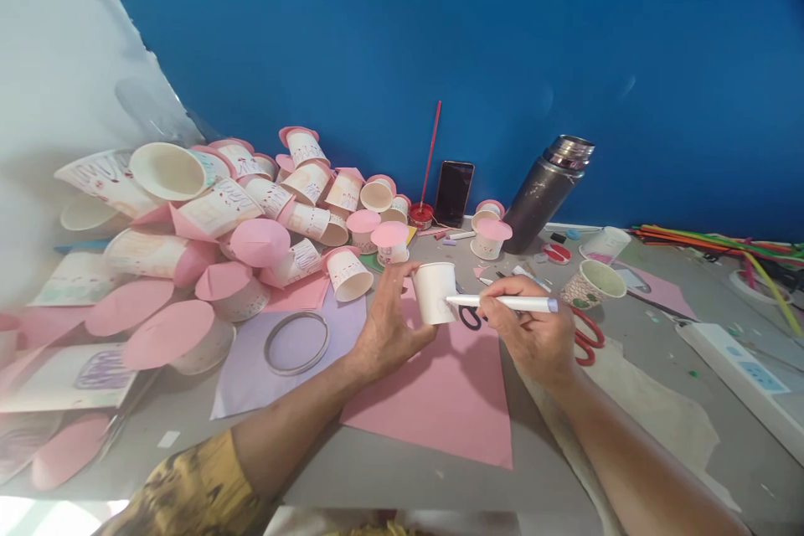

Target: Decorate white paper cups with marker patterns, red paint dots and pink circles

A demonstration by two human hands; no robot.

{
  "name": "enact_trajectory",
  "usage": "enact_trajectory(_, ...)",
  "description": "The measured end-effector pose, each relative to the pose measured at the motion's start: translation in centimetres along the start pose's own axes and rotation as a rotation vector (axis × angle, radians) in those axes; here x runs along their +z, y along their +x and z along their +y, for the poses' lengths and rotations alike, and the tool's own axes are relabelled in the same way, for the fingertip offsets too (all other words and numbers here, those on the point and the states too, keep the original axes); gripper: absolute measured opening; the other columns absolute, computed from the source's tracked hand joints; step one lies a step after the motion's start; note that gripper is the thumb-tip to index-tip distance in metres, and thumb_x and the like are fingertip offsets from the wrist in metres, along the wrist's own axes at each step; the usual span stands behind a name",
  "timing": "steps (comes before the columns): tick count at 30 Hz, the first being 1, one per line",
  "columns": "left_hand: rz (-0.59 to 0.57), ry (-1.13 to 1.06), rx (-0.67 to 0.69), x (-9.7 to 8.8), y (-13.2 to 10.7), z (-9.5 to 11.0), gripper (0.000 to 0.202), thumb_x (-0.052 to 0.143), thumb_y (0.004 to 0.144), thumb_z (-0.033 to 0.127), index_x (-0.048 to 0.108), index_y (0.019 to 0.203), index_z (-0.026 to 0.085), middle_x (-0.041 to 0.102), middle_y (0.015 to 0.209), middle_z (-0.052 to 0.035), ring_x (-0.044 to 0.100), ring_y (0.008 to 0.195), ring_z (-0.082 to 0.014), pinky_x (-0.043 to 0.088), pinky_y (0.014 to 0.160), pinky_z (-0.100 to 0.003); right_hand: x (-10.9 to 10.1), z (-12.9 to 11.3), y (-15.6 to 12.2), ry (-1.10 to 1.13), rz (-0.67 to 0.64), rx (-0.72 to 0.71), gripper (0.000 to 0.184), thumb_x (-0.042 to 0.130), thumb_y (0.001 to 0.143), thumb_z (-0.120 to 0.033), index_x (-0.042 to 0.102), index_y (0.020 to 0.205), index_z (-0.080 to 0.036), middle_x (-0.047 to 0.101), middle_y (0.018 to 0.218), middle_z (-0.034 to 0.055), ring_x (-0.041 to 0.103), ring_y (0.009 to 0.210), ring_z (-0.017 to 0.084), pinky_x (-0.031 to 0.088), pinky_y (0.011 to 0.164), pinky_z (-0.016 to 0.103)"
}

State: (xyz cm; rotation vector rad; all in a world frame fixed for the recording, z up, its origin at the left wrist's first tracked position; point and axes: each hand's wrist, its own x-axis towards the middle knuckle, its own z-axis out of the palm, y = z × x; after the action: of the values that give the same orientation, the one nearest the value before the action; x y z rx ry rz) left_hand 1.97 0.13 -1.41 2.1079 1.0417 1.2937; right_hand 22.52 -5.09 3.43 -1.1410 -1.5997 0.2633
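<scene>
My left hand (pixel 392 318) is closed around a white paper cup (pixel 433 289), thumb at its bottom edge and fingers behind its rim side. In my right hand (pixel 531 335) is a white marker pen (pixel 512 302) with a pale purple end. Its tip meets the cup's side, where a faint mark shows. Beneath both hands lies a pink paper sheet (pixel 440 410). Dark-handled scissors (pixel 469 317) are partly hidden behind the marker, and red-handled scissors (pixel 589 343) lie just right of my right hand.
Several decorated paper cups with pink paper tops (pixel 260 243) are heaped at the left. A roll of tape (pixel 296 343) rests on lilac paper (pixel 239 377). Behind stand a phone (pixel 453 194) and a dark flask (pixel 543 197). A power strip (pixel 741 368) lies at the right.
</scene>
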Motion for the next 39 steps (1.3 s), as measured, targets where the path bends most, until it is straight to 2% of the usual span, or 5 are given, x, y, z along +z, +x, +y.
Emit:
enact_trajectory(15,-0.011,0.005,0.002,0.11,0.04,0.10,0.065,0.070,0.075,0.017,0.045,0.134,0.026,0.059,0.132,-0.0094,0.062,0.117,-0.0275,0.055,0.095,-0.045,-0.13,0.01,0.15,0.001,0.006,0.033,0.012,0.066,0.091,-0.025,0.067,0.079,-0.022,0.070,0.061,-0.0028,0.059,0.049,0.012,0.045,0.048,0.024)
enact_trajectory(20,-0.011,-0.013,-0.020,0.14,0.01,0.06,0.067,0.071,0.074,0.018,0.045,0.135,0.027,0.060,0.134,-0.0093,0.062,0.119,-0.0278,0.056,0.096,-0.046,-0.21,0.00,0.27,-0.028,0.049,0.033,0.013,0.065,0.090,-0.025,0.067,0.078,-0.022,0.069,0.059,-0.0027,0.057,0.048,0.013,0.044,0.048,0.025)
enact_trajectory(27,-0.025,-0.028,-0.032,0.03,0.10,-0.08,0.069,0.073,0.074,0.019,0.045,0.136,0.027,0.059,0.136,-0.0098,0.062,0.121,-0.0286,0.056,0.096,-0.046,-0.36,-0.30,0.39,0.038,-0.002,0.053,0.014,0.065,0.091,-0.026,0.066,0.077,-0.022,0.068,0.058,-0.0029,0.056,0.047,0.012,0.043,0.047,0.025)
enact_trajectory(33,-0.023,-0.025,-0.043,0.06,0.15,-0.25,0.067,0.074,0.076,0.020,0.045,0.136,0.027,0.060,0.133,-0.0094,0.062,0.120,-0.0278,0.056,0.097,-0.046,-0.43,0.21,0.42,0.023,0.030,0.059,0.014,0.066,0.091,-0.025,0.068,0.078,-0.022,0.069,0.061,-0.0024,0.057,0.048,0.013,0.045,0.049,0.026)
enact_trajectory(39,-0.033,-0.038,-0.053,0.06,0.08,-0.27,0.068,0.074,0.075,0.020,0.045,0.136,0.026,0.059,0.134,-0.0098,0.061,0.122,-0.0283,0.054,0.098,-0.047,-0.50,0.24,0.39,0.033,-0.039,0.052,0.015,0.066,0.091,-0.026,0.067,0.076,-0.022,0.068,0.060,-0.0021,0.057,0.050,0.013,0.045,0.049,0.026)
